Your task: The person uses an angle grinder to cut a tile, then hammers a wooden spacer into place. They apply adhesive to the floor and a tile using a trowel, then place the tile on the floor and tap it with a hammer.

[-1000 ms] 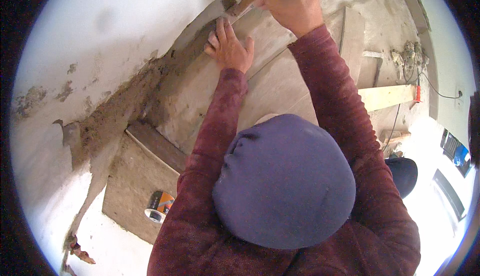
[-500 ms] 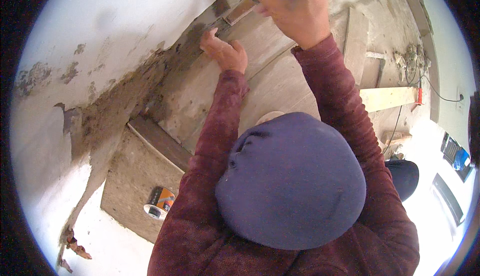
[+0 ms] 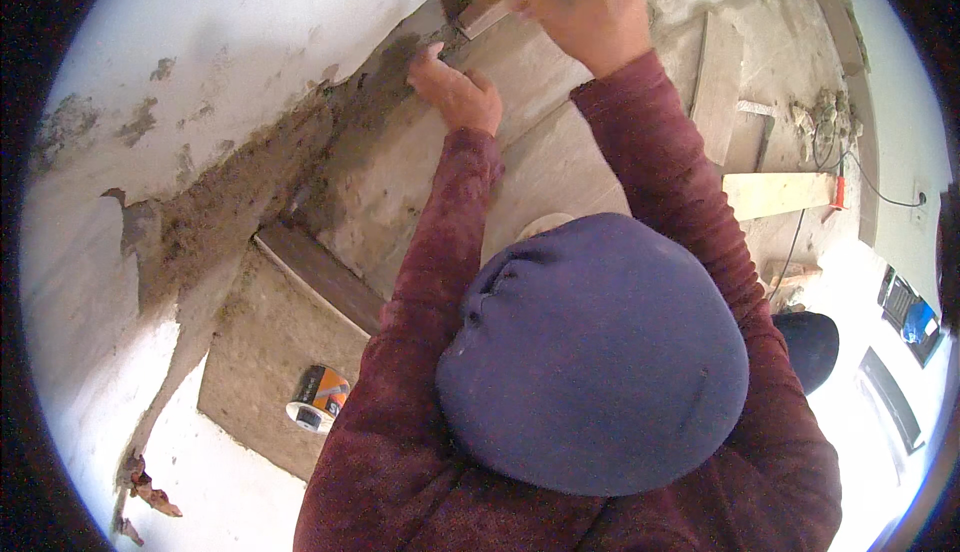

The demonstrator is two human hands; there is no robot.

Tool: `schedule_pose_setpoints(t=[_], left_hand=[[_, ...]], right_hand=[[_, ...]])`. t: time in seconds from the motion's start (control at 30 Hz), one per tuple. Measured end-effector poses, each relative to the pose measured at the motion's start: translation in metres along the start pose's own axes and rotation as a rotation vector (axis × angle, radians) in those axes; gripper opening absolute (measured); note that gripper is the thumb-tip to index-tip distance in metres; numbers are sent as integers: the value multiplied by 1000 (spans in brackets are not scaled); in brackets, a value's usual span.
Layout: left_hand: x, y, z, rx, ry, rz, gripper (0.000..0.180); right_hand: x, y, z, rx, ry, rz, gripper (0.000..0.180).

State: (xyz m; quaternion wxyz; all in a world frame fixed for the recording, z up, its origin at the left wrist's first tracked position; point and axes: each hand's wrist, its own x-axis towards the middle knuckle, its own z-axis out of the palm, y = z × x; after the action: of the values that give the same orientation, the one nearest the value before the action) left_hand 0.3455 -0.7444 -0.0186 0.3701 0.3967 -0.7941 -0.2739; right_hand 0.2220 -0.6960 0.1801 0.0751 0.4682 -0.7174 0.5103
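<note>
My right hand (image 3: 590, 7) is closed around the wooden handle of a tool (image 3: 485, 14) at the top of the view. The tool's metal end points at the joint where the white wall (image 3: 250, 32) meets a large beige tile (image 3: 560, 162). My left hand (image 3: 455, 92) sits just below the tool, its fingers curled over the tile's far edge beside the dark mortar (image 3: 370, 82). Both maroon sleeves reach up from below. A blue knitted cap (image 3: 595, 352) hides the middle of the scene.
A band of grey-brown mortar (image 3: 220, 222) runs along the wall's foot. An orange and white roll-shaped object (image 3: 320, 399) lies on a lower slab (image 3: 250, 352). At the right are a tile strip (image 3: 718, 87), a pale wooden plank (image 3: 778, 192) and cables (image 3: 850, 152).
My left hand has gone from lying flat on the tile to curling at its edge by the wall. My right hand and the tool have shifted slightly along the joint.
</note>
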Motion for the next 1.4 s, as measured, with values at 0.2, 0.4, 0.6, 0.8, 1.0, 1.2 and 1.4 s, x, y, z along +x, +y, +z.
schedule_pose_setpoints(t=[0.2, 0.4, 0.6, 0.8, 1.0, 1.2, 1.4], left_hand=[[-1, 2, -2, -40, -1, -17, 62], [-1, 2, 0, 14, -27, 20, 62], [1, 2, -2, -17, -38, 22, 61], [2, 4, -7, -119, -35, -50, 57], [7, 4, -13, -247, -48, -171, 55], [9, 5, -30, -200, -178, -136, 58], [25, 0, -33, 310, -530, 304, 63]], right_hand=[[1, 1, 5, 16, 100, -89, 22], [-2, 4, -1, -46, -48, 165, 20], [1, 0, -2, 9, 65, -41, 19], [3, -7, -5, -152, -143, 160, 19], [-5, -4, 6, -41, -86, 198, 20], [1, 3, 5, 7, 130, -97, 24], [31, -23, -45, -18, -69, 334, 24]])
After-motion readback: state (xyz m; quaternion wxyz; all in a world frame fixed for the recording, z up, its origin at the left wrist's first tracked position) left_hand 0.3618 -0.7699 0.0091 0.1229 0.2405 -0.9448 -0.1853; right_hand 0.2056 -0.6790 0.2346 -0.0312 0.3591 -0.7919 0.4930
